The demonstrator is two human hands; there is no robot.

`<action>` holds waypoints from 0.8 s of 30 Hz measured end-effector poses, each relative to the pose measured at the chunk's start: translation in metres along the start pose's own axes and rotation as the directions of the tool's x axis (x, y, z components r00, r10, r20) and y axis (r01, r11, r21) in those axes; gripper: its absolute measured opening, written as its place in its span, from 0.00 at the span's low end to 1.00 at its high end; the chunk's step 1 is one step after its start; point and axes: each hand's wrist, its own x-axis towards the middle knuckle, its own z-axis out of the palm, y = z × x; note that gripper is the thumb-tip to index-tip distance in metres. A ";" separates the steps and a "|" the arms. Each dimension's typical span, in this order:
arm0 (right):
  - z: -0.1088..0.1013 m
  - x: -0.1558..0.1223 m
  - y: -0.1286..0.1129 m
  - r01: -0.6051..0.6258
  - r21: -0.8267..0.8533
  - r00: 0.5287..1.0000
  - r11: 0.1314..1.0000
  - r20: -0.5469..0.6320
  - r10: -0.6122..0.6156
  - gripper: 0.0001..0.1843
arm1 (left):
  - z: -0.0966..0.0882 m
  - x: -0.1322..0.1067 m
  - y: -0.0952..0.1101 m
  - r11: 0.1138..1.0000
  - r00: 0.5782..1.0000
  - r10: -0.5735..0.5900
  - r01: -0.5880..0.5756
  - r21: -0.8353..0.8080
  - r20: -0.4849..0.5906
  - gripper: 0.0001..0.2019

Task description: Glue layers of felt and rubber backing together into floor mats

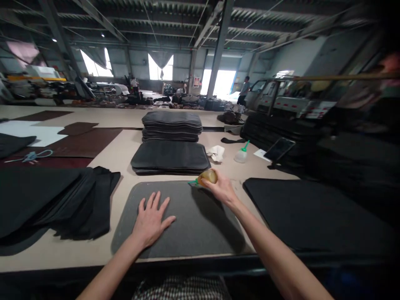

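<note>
A grey sheet with rounded corners (193,233) lies flat on the table in front of me. My left hand (151,223) rests on its left part, palm down with the fingers spread. Wrapped round a squeeze bottle of amber liquid (210,176) is my right hand (220,187). The bottle is tipped on its side, and its green nozzle (193,181) points left at the sheet's far edge. Whether the tip touches the sheet I cannot tell. Just beyond that edge sits a stack of black padded sheets (170,155).
Another grey stack (171,121) stands farther back. Right of it are a crumpled white cloth (216,153), a second green-nozzled bottle (241,155) and a propped phone (279,149). Black sheets (43,200) lie left, and more black sheets (300,212) right. A person (243,89) stands in the background.
</note>
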 end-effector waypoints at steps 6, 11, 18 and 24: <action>-0.040 -0.010 0.036 -0.097 -0.071 0.993 0.993 -0.081 0.091 0.24 | 0.004 0.001 0.000 0.999 1.000 0.007 -0.007 0.052 0.010 0.36; -0.066 -0.020 0.062 -0.181 -0.104 0.975 0.978 -0.146 0.165 0.23 | 0.004 0.001 0.000 0.996 1.000 0.013 -0.015 0.083 0.027 0.36; -0.094 -0.036 0.081 -0.257 -0.099 0.945 0.961 -0.233 0.229 0.26 | 0.003 0.002 0.001 0.992 0.998 0.015 -0.022 0.124 0.058 0.35; -0.108 -0.073 0.066 -0.290 -0.031 0.935 0.956 -0.222 0.277 0.26 | 0.006 0.001 0.000 0.985 0.999 0.022 -0.029 0.170 0.045 0.35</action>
